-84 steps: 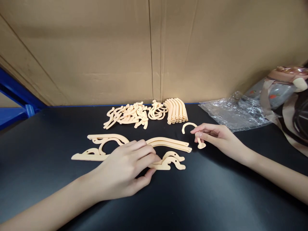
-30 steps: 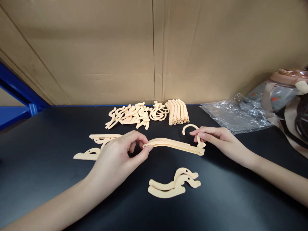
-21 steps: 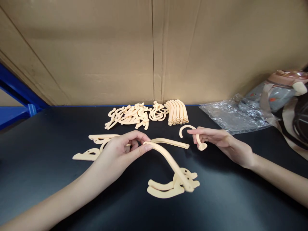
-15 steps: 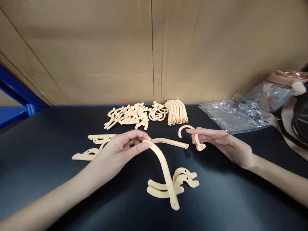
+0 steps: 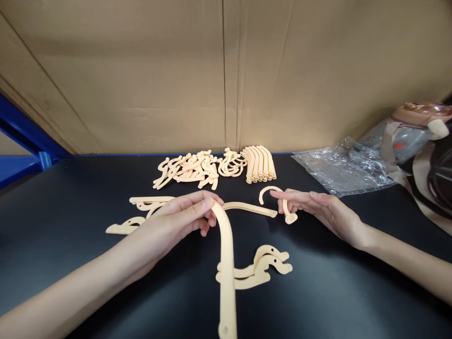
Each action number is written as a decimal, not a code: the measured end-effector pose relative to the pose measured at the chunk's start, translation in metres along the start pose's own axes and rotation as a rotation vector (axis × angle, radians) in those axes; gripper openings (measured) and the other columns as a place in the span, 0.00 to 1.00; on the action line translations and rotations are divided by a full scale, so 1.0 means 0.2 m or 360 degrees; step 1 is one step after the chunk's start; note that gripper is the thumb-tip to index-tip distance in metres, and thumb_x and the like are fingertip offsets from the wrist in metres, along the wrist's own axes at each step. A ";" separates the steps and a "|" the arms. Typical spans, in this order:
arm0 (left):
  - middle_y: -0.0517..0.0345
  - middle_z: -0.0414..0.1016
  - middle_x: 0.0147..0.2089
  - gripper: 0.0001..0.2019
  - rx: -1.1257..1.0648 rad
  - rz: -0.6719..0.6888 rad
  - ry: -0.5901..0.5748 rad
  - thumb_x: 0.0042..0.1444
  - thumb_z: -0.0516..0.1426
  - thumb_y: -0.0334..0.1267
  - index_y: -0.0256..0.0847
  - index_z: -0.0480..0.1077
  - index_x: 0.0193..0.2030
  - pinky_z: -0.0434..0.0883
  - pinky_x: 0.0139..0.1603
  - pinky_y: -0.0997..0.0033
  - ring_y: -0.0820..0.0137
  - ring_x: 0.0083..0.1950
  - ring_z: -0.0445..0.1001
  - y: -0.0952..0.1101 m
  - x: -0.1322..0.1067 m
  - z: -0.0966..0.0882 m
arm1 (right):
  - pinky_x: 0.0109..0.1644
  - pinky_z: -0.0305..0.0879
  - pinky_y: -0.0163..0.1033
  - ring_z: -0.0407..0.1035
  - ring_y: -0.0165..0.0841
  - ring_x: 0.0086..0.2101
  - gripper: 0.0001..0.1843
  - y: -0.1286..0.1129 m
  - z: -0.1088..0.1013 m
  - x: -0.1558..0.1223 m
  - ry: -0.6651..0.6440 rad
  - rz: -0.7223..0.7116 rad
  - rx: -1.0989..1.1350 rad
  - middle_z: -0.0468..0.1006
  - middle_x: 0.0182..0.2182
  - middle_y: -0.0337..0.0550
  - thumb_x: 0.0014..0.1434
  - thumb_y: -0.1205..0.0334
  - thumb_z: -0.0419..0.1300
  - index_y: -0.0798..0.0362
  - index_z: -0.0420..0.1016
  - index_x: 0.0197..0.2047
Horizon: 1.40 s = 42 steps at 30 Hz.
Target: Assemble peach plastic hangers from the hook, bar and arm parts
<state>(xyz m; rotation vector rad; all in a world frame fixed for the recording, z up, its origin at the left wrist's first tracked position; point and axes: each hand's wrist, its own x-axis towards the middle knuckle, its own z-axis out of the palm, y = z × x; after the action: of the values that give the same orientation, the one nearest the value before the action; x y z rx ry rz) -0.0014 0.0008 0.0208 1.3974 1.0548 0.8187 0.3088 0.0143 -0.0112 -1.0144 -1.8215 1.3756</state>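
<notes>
My left hand [image 5: 190, 214] pinches one end of a long, curved cream hanger arm [image 5: 226, 263], whose holed end points down toward me. It hangs in front of two wavy cream pieces with small holes [image 5: 266, 270], hiding part of them. My right hand [image 5: 310, 207] grips a cream hanger hook [image 5: 285, 205] by its stem; the curve opens to the left and the round flared base points down. Between the hands another hanger arm [image 5: 250, 208] lies on the table, its left end behind my left fingers. More flat cream pieces [image 5: 129, 225] lie partly covered by my left wrist.
Along the back of the black table [image 5: 84, 188] lie a loose heap of wavy pieces [image 5: 190, 169], a pile of hooks [image 5: 231, 164] and stacked arms [image 5: 260, 164]. A clear plastic bag [image 5: 339, 169] and a bottle [image 5: 406, 136] are at the right. Cardboard [image 5: 148, 75] stands behind.
My left hand has turned, swinging the hanger arm's free end left and closer to me. My right hand has shifted slightly left with the hook.
</notes>
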 end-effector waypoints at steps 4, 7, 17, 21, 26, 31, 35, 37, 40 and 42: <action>0.53 0.80 0.35 0.10 -0.0290 -0.0159 -0.0090 0.65 0.54 0.43 0.38 0.70 0.40 0.74 0.37 0.74 0.70 0.37 0.78 0.01 0.00 0.02 | 0.50 0.63 0.46 0.68 0.38 0.41 0.29 0.01 0.00 0.01 -0.0008 0.0003 0.0058 0.75 0.40 0.45 0.69 0.51 0.37 0.42 0.74 0.59; 0.54 0.81 0.32 0.10 -0.0398 -0.0223 -0.0156 0.66 0.54 0.44 0.39 0.67 0.41 0.76 0.37 0.72 0.69 0.34 0.80 0.01 -0.01 0.03 | 0.51 0.62 0.45 0.67 0.37 0.41 0.26 0.02 0.00 0.01 -0.0043 -0.0053 0.0052 0.74 0.39 0.43 0.68 0.54 0.41 0.42 0.72 0.60; 0.71 0.66 0.19 0.10 -0.0400 -0.0279 -0.0231 0.65 0.54 0.45 0.41 0.62 0.45 0.67 0.15 0.80 0.77 0.13 0.66 -0.03 0.01 0.02 | 0.57 0.60 0.48 0.67 0.33 0.37 0.22 0.02 0.00 0.02 0.0016 -0.0048 -0.0077 0.73 0.37 0.39 0.67 0.59 0.47 0.39 0.72 0.60; 0.71 0.66 0.21 0.12 -0.0348 -0.0303 -0.0261 0.66 0.53 0.45 0.42 0.62 0.52 0.68 0.17 0.82 0.78 0.16 0.68 -0.03 0.00 0.03 | 0.53 0.65 0.44 0.69 0.33 0.40 0.18 -0.01 0.02 0.02 0.0134 -0.0005 -0.0204 0.76 0.37 0.38 0.65 0.55 0.56 0.38 0.74 0.57; 0.68 0.69 0.26 0.15 -0.0303 -0.0355 -0.0321 0.64 0.55 0.47 0.45 0.63 0.53 0.70 0.20 0.80 0.79 0.19 0.68 -0.01 -0.03 0.04 | 0.51 0.67 0.41 0.71 0.32 0.39 0.19 -0.01 0.01 0.02 0.0226 0.0059 -0.0259 0.78 0.39 0.39 0.62 0.52 0.60 0.40 0.75 0.56; 0.66 0.67 0.27 0.16 -0.0055 -0.0404 -0.0273 0.63 0.55 0.51 0.46 0.66 0.52 0.58 0.13 0.86 0.81 0.18 0.60 -0.01 -0.03 0.03 | 0.49 0.69 0.42 0.73 0.33 0.38 0.19 -0.01 0.02 0.03 0.0224 0.0071 -0.0225 0.79 0.39 0.41 0.60 0.51 0.62 0.43 0.75 0.55; 0.64 0.67 0.30 0.18 0.0027 -0.0409 -0.0325 0.61 0.55 0.54 0.45 0.68 0.51 0.51 0.14 0.85 0.82 0.19 0.57 -0.01 -0.02 0.03 | 0.47 0.70 0.40 0.73 0.31 0.36 0.16 -0.01 0.02 0.02 0.0216 0.0068 -0.0223 0.79 0.37 0.39 0.61 0.52 0.61 0.43 0.77 0.52; 0.64 0.67 0.31 0.20 0.0073 -0.0439 -0.0328 0.60 0.56 0.56 0.45 0.69 0.50 0.50 0.15 0.83 0.82 0.20 0.56 0.00 -0.02 0.03 | 0.46 0.69 0.38 0.73 0.30 0.36 0.14 -0.02 0.02 0.02 0.0210 0.0065 -0.0234 0.79 0.36 0.38 0.62 0.52 0.61 0.43 0.78 0.49; 0.63 0.68 0.33 0.21 0.0196 -0.0456 -0.0290 0.59 0.56 0.57 0.45 0.70 0.51 0.51 0.17 0.81 0.82 0.21 0.55 0.01 -0.02 0.04 | 0.47 0.69 0.37 0.73 0.30 0.37 0.11 -0.02 0.02 0.02 0.0211 0.0053 -0.0249 0.79 0.37 0.38 0.62 0.52 0.61 0.44 0.80 0.46; 0.62 0.69 0.34 0.22 0.0277 -0.0403 -0.0277 0.58 0.57 0.56 0.45 0.70 0.52 0.54 0.19 0.80 0.81 0.22 0.57 0.01 -0.03 0.05 | 0.48 0.69 0.38 0.74 0.31 0.39 0.12 -0.02 0.02 0.02 0.0210 0.0051 -0.0252 0.79 0.38 0.39 0.61 0.52 0.61 0.44 0.80 0.46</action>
<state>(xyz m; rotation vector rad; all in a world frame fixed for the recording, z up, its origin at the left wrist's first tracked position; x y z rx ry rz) 0.0055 -0.0074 0.0219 1.4159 1.1594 0.4215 0.3019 0.0157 -0.0089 -1.1913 -1.8449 1.1676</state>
